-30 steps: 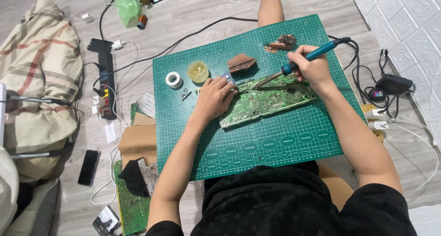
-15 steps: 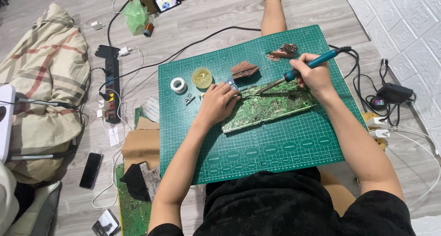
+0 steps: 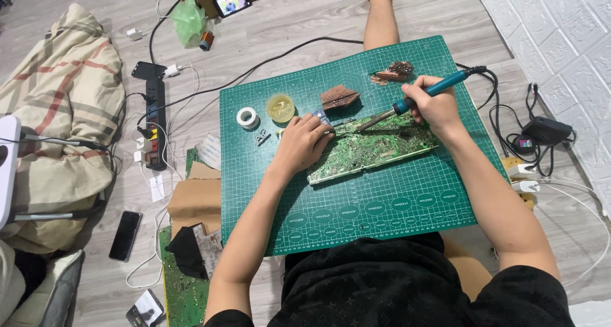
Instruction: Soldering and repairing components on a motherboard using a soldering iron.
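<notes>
A wooden floor [image 3: 305, 21] is seen from above, and a beige blanket with red stripes [image 3: 60, 111] is spread at its far left. In the middle of the floor a large green cutting mat [image 3: 382, 200] is laid. A long green circuit board [image 3: 375, 149] is placed on the mat, a little tilted, with its right end farther away. The left hand [image 3: 304, 144] is pressed on the left end of the board, with the fingers bent over its far edge. The right hand [image 3: 434, 107] is closed around a soldering iron with a blue handle [image 3: 420, 97], and the metal tip is held down on the far edge of the board, just right of the left hand. A black power strip [image 3: 154, 114] is seen on the floor left of the mat, and a black phone [image 3: 125, 235] lies nearer on the left. On the far part of the mat a brown board piece [image 3: 339, 98], a small yellow round tin [image 3: 280, 107] and a white roll of tape [image 3: 247, 117] are found, near each other but apart.
</notes>
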